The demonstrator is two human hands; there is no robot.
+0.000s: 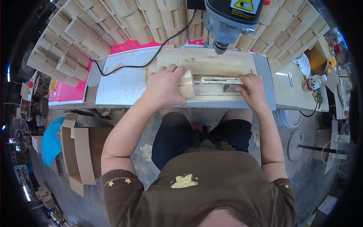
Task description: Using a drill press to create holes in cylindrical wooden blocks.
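My left hand (165, 84) is wrapped over a pale wooden cylinder (187, 86), which lies on its side on a wooden jig (211, 92) on the bench. Fingers bent, my right hand (253, 90) grips the right end of a narrow, light-coloured strip (219, 80) with dark marks. Below that strip a small grey metal plate (228, 88) shows close to my right thumb. A gap separates the cylinder from the strip. Behind the jig, a bench drill (227, 32) points its thin bit down above the back of the wooden board.
Stacked wooden cylinders with cut slots (132, 19) wall in the back of the bench. A black cable (151, 60) crosses the metal sheet (124, 81) on the left. At the right stand a bottle (314, 82) and a white bucket (289, 118). An open cardboard box (81, 151) sits on the floor.
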